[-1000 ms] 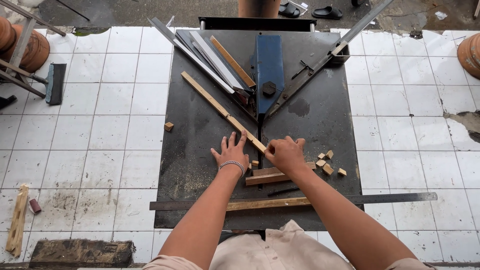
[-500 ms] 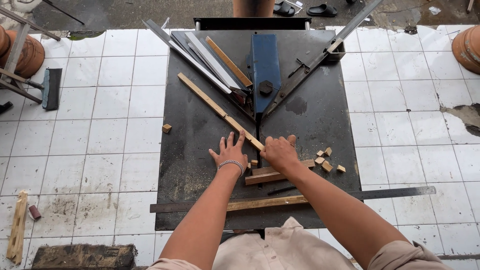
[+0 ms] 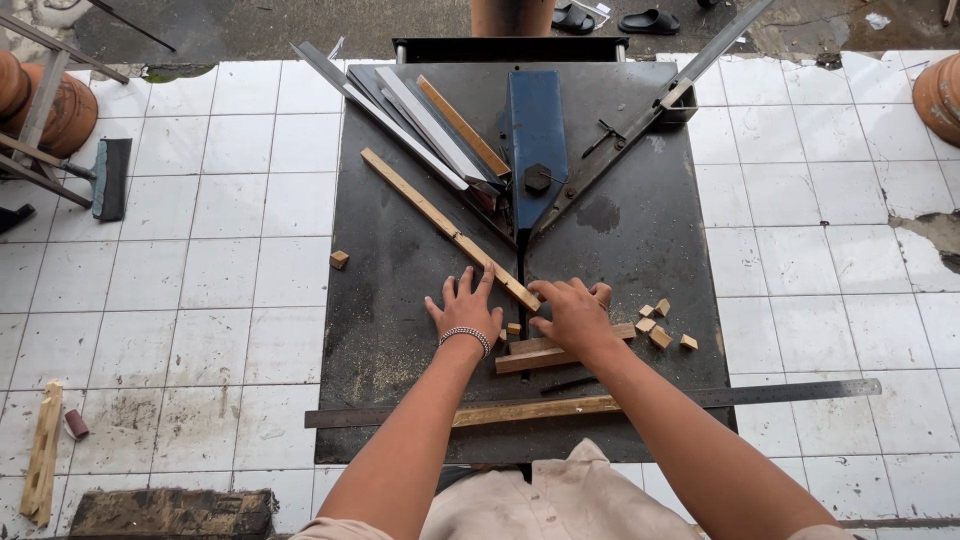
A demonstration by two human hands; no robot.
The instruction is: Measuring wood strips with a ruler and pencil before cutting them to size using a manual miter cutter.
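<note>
Hands (image 3: 467, 312) (two) on wood strip (image 3: 449, 227)

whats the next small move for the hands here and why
Probably nudge the wood strip so its lower end sits square at the blade slot. The left hand lies flat beside that end, the right hand is at the slot with fingertips by it, and the strip lies along the left fence, so final alignment seems due.

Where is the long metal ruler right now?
In the head view, the long metal ruler lies across the near edge of the dark work table, beside a wooden strip, with its right end overhanging the white tiles, just below both forearms.
</note>
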